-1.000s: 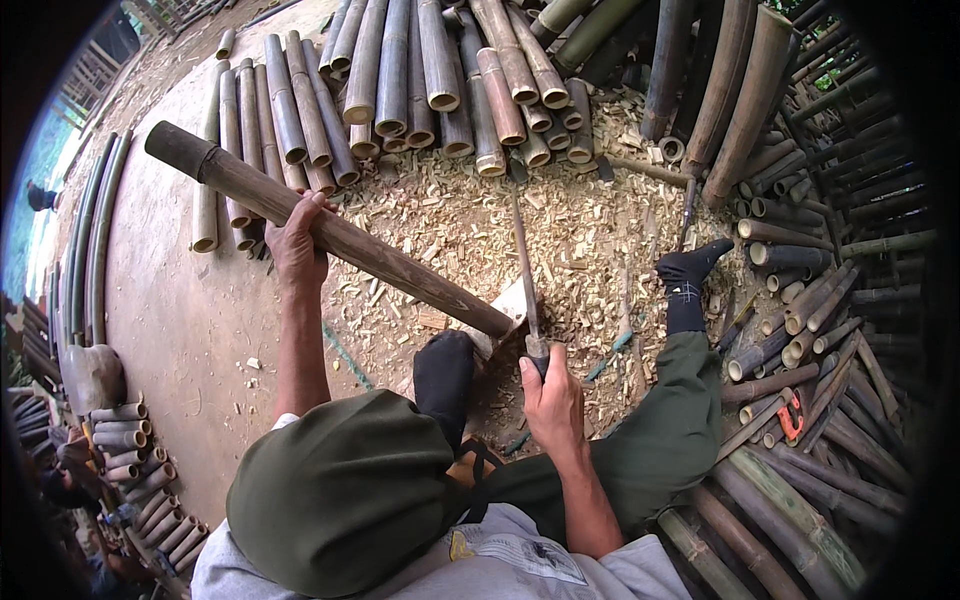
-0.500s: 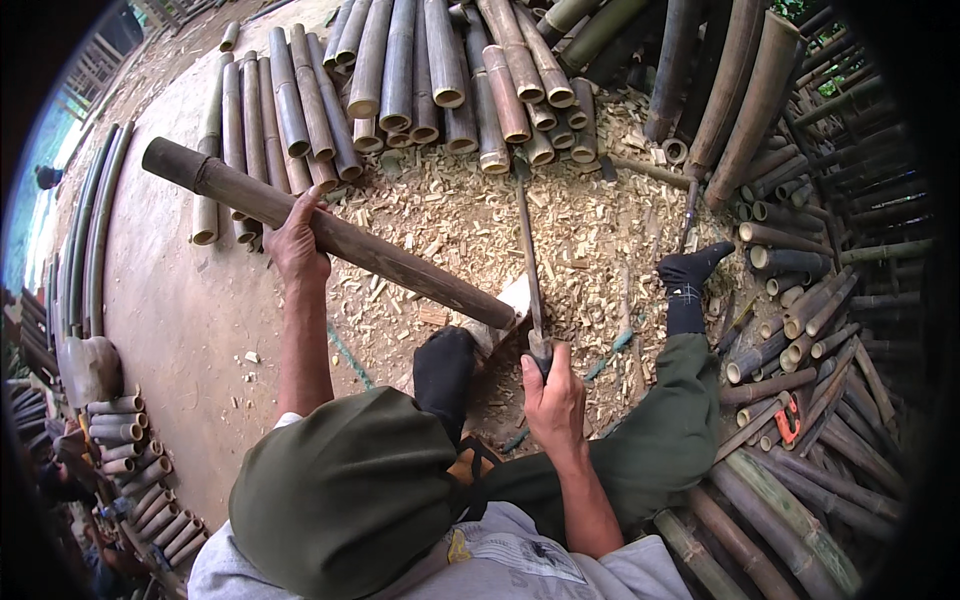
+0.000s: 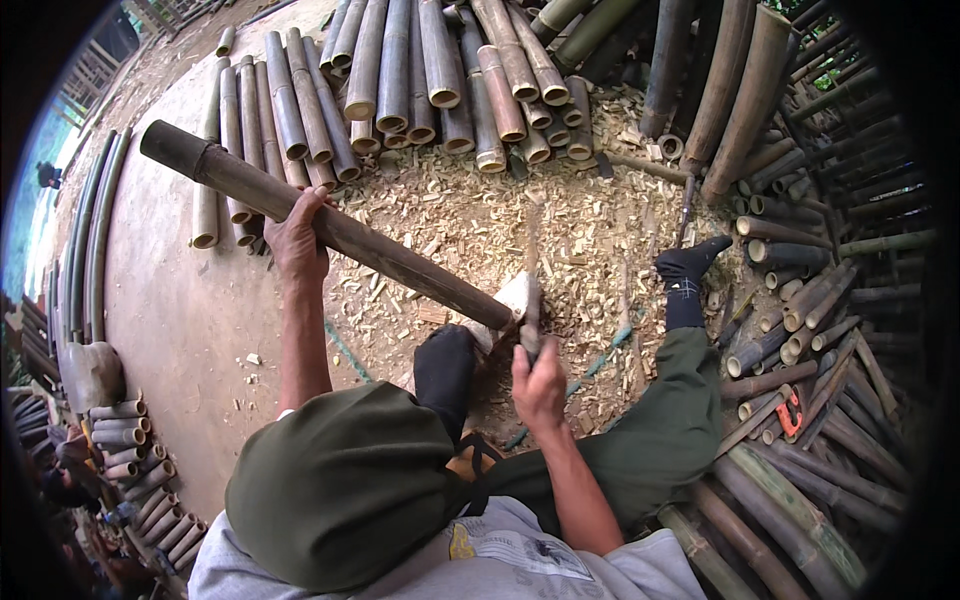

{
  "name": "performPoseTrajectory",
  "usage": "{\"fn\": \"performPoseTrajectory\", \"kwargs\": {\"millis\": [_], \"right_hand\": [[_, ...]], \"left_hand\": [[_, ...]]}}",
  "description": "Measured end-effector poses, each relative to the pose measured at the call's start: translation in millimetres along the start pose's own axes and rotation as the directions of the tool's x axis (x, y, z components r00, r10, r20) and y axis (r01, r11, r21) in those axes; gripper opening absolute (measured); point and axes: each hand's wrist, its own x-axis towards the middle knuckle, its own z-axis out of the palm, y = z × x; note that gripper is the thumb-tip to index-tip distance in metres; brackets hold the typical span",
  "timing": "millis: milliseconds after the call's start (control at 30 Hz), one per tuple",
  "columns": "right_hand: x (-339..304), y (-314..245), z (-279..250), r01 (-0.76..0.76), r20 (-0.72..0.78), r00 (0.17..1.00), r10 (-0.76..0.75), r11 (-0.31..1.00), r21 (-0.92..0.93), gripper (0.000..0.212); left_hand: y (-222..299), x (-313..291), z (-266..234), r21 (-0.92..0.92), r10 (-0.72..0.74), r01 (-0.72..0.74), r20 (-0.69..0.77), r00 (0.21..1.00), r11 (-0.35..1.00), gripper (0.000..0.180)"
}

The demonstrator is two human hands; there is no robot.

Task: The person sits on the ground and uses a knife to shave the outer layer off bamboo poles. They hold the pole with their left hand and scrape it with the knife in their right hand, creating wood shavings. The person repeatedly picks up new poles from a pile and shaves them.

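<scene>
My left hand [image 3: 297,238] is wrapped round a long dark bamboo tube [image 3: 400,268], which slants from the upper left down to the middle. Its lower end rests at a pale block of wood [image 3: 514,294], close by my dark-socked foot [image 3: 443,378]. In my right hand [image 3: 541,388] is the handle of a long-bladed knife [image 3: 533,290]. The blade points away from me and is smeared by motion, just right of the tube's lower end. Whether blade and bamboo touch, I cannot tell.
Wood chips [image 3: 590,235] cover the ground ahead. Cut bamboo tubes [image 3: 395,80] lie in rows at the far side, with more bamboo [image 3: 785,245] stacked to the right. An orange-handled tool [image 3: 790,412] sits among them. My other leg [image 3: 665,400] stretches out at right.
My right hand has shifted slightly left and away from me, and the knife blade is now blurred. The bamboo tube and my left hand have barely moved.
</scene>
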Motion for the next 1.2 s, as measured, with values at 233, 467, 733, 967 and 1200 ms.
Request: {"fn": "performPoseTrajectory", "kwargs": {"millis": [233,467,733,967,1200], "right_hand": [[4.8,-11.6,-21.0,0.072,0.047,0.996,-0.073,0.997,0.028,0.034],[6.3,29.8,13.2,-0.139,0.131,0.976,0.173,0.962,-0.234,0.04],[-7.9,-27.9,-36.9,0.098,-0.059,0.994,-0.093,0.991,0.093,0.032],[14.0,44.1,21.0,-0.144,0.082,0.984,0.161,0.972,-0.186,0.038],[-8.1,-25.2,-29.8,0.157,-0.16,0.978,-0.136,0.979,0.128,0.034]], "left_hand": [[8.4,4.9,-15.5,-0.057,-0.005,0.012,0.116,0.993,0.998,0.038],[11.4,-8.9,1.3,-0.128,-0.046,0.083,0.267,0.963,0.988,0.046],[14.1,-9.8,-13.5,-0.015,0.059,-0.061,-0.114,0.992,0.998,0.042],[19.3,-13.9,9.6,-0.027,0.109,-0.109,0.019,0.994,0.994,0.036],[30.6,-19.3,-1.9,-0.101,0.04,-0.017,0.225,0.974,0.995,0.047]]}}
